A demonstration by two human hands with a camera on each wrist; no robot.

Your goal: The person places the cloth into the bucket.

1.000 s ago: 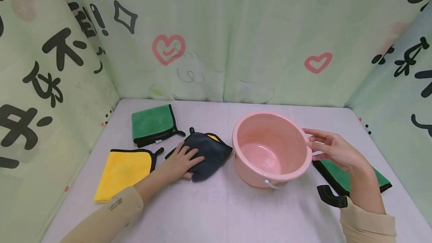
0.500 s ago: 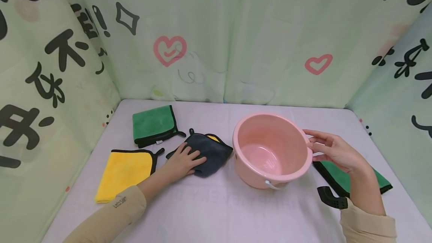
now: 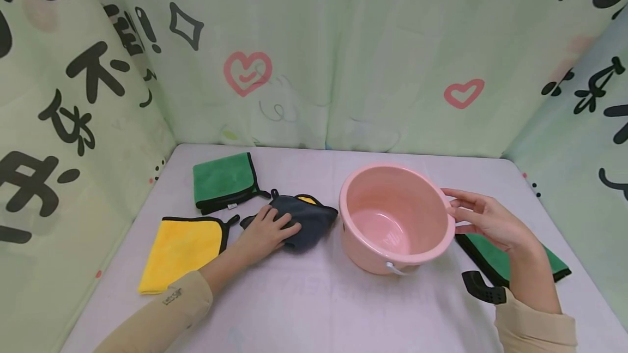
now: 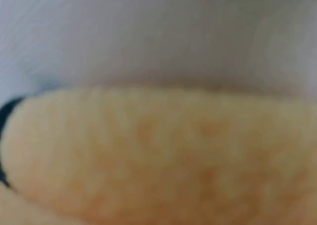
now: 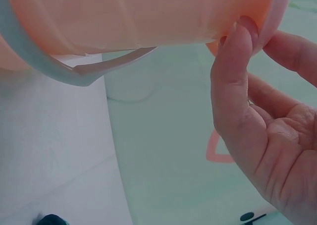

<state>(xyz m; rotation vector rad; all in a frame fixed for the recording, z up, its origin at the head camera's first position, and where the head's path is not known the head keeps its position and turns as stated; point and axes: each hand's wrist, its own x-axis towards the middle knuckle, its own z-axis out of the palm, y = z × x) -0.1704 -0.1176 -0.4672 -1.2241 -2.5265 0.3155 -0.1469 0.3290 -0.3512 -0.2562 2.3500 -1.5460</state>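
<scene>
In the head view my left hand grips a dark navy cloth with black trim, fingers bent over its top and the thumb hidden. A strip of yellow underside peeks out at its far edge. The left wrist view is mostly a blurred fuzzy yellow surface with a black edge. On the other side my right hand pinches the rim of a pink bucket, thumb against the wall and fingertips at the rim, as the right wrist view shows. The bucket stands upright with its inside bare and its white handle hanging down.
A folded green cloth lies at the back left, with a folded yellow cloth in front of it. Another green cloth lies partly under my right forearm. Printed curtains enclose the white table on three sides.
My left fingers have curled further and bunched the navy cloth; its near edge has drawn back away from me. The right hand and the bucket have stayed in place.
</scene>
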